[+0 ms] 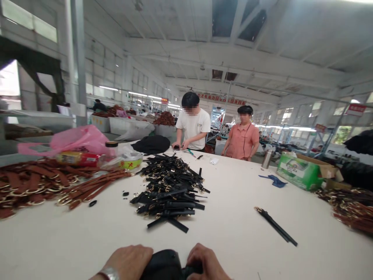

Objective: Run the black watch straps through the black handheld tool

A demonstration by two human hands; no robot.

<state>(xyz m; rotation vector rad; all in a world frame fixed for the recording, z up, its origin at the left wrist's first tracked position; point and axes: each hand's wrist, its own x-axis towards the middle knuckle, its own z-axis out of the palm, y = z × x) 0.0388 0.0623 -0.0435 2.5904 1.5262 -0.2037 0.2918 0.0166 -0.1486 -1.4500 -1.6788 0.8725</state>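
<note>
At the bottom edge of the head view, my left hand (pixel 128 261) is closed on a smooth black leather-like piece (pixel 163 264). A silvery band circles that wrist. My right hand (pixel 205 262) has its fingers curled round a smaller dark part at the piece's right side. The lower portion of both hands and of the piece is cut off, so its exact kind does not show. Just beyond lies a heap of black straps with gold buckles (pixel 171 190). To the right, a separate pair of black buckled straps (pixel 276 225) rests on the pale table (pixel 233 233).
Brown straps with gold rings (pixel 37 179) lie at left, beside a pink plastic bag (pixel 78 142). A green box (pixel 300 171), a steel flask (pixel 266 158), blue scrap (pixel 274 180) and more brown straps (pixel 352 208) are at right. Two people stand across the table.
</note>
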